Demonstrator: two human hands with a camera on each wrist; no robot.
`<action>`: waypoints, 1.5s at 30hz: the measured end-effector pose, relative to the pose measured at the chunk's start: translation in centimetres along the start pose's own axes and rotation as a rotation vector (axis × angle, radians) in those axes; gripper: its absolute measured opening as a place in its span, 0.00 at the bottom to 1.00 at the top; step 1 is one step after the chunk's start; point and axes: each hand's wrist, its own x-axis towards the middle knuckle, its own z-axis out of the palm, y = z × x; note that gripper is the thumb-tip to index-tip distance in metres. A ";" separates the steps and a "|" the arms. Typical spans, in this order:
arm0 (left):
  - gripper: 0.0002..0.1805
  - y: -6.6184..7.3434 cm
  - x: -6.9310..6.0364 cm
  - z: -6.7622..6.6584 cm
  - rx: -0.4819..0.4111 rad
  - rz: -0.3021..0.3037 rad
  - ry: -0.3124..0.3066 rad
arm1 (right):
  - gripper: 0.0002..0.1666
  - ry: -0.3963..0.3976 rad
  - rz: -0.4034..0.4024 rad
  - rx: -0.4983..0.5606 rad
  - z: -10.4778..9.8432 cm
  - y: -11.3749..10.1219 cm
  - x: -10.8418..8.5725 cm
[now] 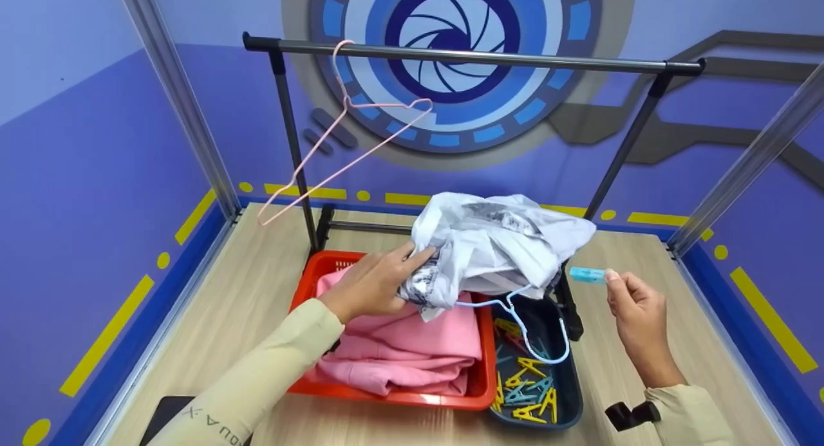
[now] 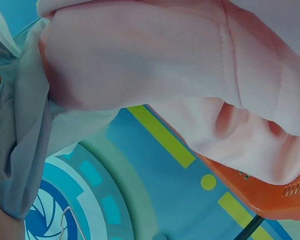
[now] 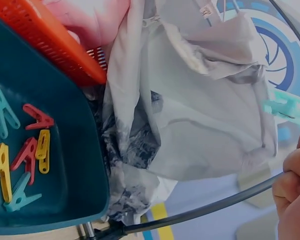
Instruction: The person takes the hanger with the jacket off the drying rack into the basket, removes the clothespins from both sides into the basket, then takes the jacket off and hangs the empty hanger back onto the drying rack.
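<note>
My left hand (image 1: 376, 282) grips the left side of a white garment with a dark grey print (image 1: 489, 240), held up above the baskets. A light blue hanger (image 1: 512, 307) sits in the garment, its hook pointing down toward me. My right hand (image 1: 637, 307) pinches a teal clothespin (image 1: 587, 275) beside the garment's right edge. The right wrist view shows the clothespin (image 3: 287, 106) overlapping that edge; whether it bites the cloth I cannot tell. Pink clothing (image 1: 412, 349) lies folded in a red basket (image 1: 486, 394) under the garment.
A dark bin (image 1: 576, 407) with several yellow, teal and red clothespins (image 1: 531, 391) stands right of the red basket. Behind, a pink hanger (image 1: 347, 105) hangs from the bar of a metal clothes rack (image 1: 515, 58). A dark flat object (image 1: 168, 412) lies front left.
</note>
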 end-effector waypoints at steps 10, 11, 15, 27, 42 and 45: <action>0.42 0.0 0.1 -0.2 -0.025 -0.027 -0.011 | 0.21 -0.116 -0.023 -0.220 0.6 1.6 -1.1; 0.42 0.0 0.1 -0.2 -0.028 -0.028 -0.012 | 0.21 -0.135 -0.019 -0.243 0.6 1.7 -1.3; 0.42 0.0 0.1 -0.3 -0.029 -0.029 -0.010 | 0.21 -0.242 0.006 -0.310 0.9 2.2 -1.8; 0.45 0.1 0.5 -0.5 -0.050 -0.068 0.001 | 0.20 -0.598 0.114 -0.458 1.4 3.8 -3.1; 0.46 0.3 0.9 -0.5 -0.042 -0.116 0.048 | 0.28 -0.876 0.174 -0.435 2.4 5.8 -4.4; 0.47 0.3 0.9 -0.5 -0.043 -0.123 0.060 | 0.27 -0.898 0.170 -0.432 2.6 6.1 -4.6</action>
